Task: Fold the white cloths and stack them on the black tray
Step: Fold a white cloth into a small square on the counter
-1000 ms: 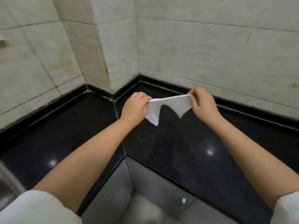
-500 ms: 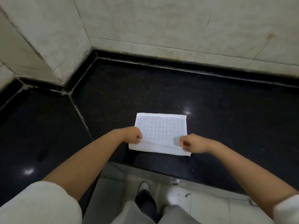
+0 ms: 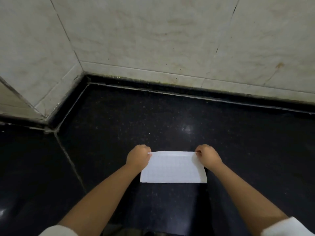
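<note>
Item: white cloth (image 3: 173, 167), one piece, folded to a wide rectangle, faint grid weave on its upper face. Location: flat on the black counter (image 3: 170, 116), toward the near edge, roughly centred between the person's forearms. Its near edge is a straight fold line; its far edge is lifted slightly where it is pinched at both corners.

Left hand (image 3: 138, 157): closed in a loose fist, thumb and fingers pinched on the far left corner of the cloth. Knuckles face up; the rest of the hand sits just beside the cloth's left edge.

Right hand (image 3: 207, 156): likewise closed, pinching the far right corner. The cloth's right edge curls a little beneath the wrist.

Sleeves (image 3: 288, 227): white, short, visible at the bottom corners of the view.

Counter: polished black stone with pale flecks and a bright light reflection beyond the cloth; a pale seam (image 3: 71, 160) runs diagonally across it on the left.

Wall (image 3: 162, 34): cream marbled tile with thin joints, meeting the counter along a dark, grimy line and turning a corner at the left.
</note>
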### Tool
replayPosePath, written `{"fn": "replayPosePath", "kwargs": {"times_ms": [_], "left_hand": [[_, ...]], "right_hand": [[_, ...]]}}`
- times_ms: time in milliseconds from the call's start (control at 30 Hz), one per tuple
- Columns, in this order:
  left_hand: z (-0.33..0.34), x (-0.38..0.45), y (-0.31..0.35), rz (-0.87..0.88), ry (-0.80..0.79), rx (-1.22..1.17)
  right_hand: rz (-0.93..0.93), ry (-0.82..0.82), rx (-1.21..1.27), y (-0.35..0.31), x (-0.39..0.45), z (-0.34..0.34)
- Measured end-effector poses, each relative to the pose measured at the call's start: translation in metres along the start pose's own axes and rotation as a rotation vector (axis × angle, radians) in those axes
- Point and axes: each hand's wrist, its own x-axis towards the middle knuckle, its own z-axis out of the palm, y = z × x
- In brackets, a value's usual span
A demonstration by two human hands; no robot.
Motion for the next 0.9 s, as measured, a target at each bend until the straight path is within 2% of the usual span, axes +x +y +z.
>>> {"fn": "replayPosePath", "kwargs": {"times_ms": [167,300,467,533,633,700,767,867,900], "left_hand": [[0.015,0.008,-0.01,0.049,-0.004,0.153],[0.013,0.01,-0.009,0.089,-0.05,0.284],[0.001,0.013,0.001,0.088,-0.138,0.403],[-0.019,0.017,0.011,0.094,-0.09,0.396],[-0.068,0.023,0.028,0.13,0.115,0.246],[-0.093,0.02,0.036,0.278,0.324,0.193],[-0.097,0.011,0.037,0.435,0.406,0.26],[-0.06,-0.013,0.028,0.514,0.329,0.389],[-0.043,-0.021,0.025,0.506,0.233,0.415]], "right_hand": [[-0.01,0.094,-0.045,0.003,0.0,0.022],[-0.033,0.035,-0.139,0.005,-0.001,0.021],[-0.023,-0.047,-0.108,0.002,0.008,0.002],[-0.069,0.042,-0.051,0.002,0.01,-0.021],[-0.175,0.317,0.039,0.0,0.003,-0.07],[-0.28,0.489,0.106,0.002,-0.011,-0.092],[-0.374,0.578,0.109,0.008,-0.026,-0.093],[-0.406,0.533,0.016,0.025,-0.048,-0.054],[-0.391,0.473,-0.035,0.034,-0.056,-0.033]]}}
